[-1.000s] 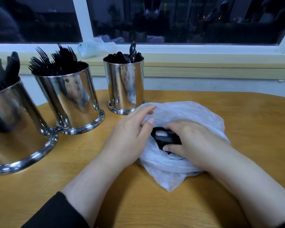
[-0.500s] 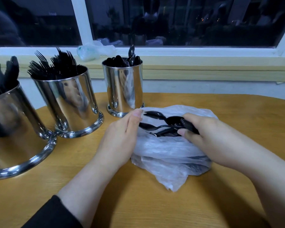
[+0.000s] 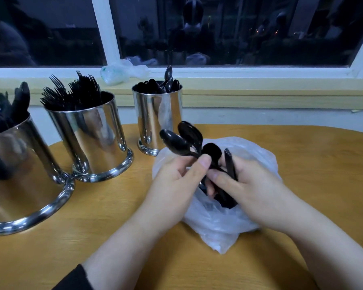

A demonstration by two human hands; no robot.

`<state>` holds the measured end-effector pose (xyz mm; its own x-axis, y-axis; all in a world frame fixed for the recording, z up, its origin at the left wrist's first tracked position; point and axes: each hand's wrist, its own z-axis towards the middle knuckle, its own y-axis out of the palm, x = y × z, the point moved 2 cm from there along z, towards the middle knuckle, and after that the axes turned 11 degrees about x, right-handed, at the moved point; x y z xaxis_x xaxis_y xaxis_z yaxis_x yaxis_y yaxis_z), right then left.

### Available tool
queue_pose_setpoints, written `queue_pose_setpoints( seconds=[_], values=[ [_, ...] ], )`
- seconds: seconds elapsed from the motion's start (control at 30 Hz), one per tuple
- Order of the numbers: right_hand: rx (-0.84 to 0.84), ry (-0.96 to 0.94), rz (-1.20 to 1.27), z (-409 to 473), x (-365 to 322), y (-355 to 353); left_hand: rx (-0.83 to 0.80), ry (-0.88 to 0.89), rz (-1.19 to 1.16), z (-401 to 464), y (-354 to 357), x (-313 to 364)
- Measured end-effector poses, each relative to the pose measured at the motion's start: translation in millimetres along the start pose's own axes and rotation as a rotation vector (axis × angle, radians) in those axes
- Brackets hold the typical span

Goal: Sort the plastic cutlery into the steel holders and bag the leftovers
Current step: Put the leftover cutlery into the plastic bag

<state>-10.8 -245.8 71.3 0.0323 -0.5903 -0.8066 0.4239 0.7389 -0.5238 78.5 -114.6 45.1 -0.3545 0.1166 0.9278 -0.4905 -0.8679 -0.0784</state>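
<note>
A bunch of black plastic spoons (image 3: 183, 141) sticks up out of a white plastic bag (image 3: 258, 164) on the round wooden table (image 3: 323, 155). My left hand (image 3: 176, 185) grips the spoon handles from the left, thumb on top. My right hand (image 3: 245, 185) holds the same bundle from the right, with one black handle (image 3: 230, 164) standing up between its fingers. Three steel holders stand at the left: one with spoons (image 3: 157, 118), one with forks (image 3: 90, 135), and a near one (image 3: 19, 168) with dark cutlery.
A window sill (image 3: 260, 88) runs behind the table, with a crumpled clear bag (image 3: 117, 73) lying on it. Dark window glass is above. Bare table surface lies to the right of the white bag and in front of my arms.
My right hand has pulled the spoons up out of the bag. My left hand has moved from the bag's edge onto the spoon handles. The spoons now point up toward the spoon holder.
</note>
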Motion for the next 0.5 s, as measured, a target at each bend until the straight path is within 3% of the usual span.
queue_pose_setpoints(
  seconds=[0.27,0.5],
  values=[
    [-0.103,0.046,0.040,-2,5,12,0.012,-0.257,-0.251,0,2,-14],
    [0.140,0.097,0.138,2,18,15,0.175,-0.371,-0.452,3,-4,-14]
  ],
)
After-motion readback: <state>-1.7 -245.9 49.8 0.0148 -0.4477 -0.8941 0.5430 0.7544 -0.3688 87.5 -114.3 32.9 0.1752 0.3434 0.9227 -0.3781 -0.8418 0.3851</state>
